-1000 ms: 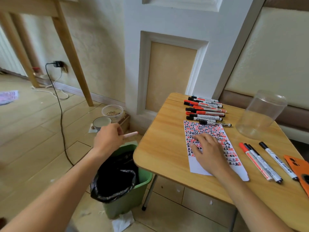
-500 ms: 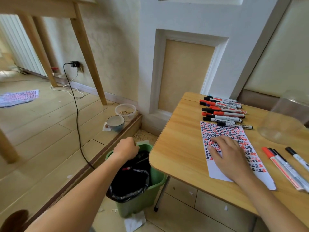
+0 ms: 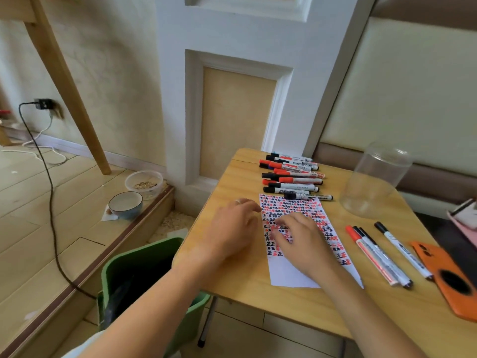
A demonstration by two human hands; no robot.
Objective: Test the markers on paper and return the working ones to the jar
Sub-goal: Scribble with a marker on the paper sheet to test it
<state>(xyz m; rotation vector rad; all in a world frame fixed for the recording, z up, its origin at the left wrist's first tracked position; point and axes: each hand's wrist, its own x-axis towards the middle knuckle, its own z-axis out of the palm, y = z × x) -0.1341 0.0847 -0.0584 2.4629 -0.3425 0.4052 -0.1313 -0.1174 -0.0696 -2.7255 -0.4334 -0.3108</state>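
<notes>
A white paper covered in red and black test marks lies on the wooden table. My right hand rests flat on the paper. Above the table, just left of the sheet, my left hand hovers with relaxed fingers, holding nothing. Behind the paper lies a row of several red and black markers. On the right of the sheet lie three more markers. The clear jar lies tipped at the back right, with nothing visible inside.
A green bin with a black liner stands on the floor at the table's left edge. An orange phone case lies at the table's right. Two bowls sit on the floor step, and a black cable trails across the floor.
My left hand held a marker over the bin, lowered into it, and has now come back over the table with nothing in it. My right hand stayed on the paper.
</notes>
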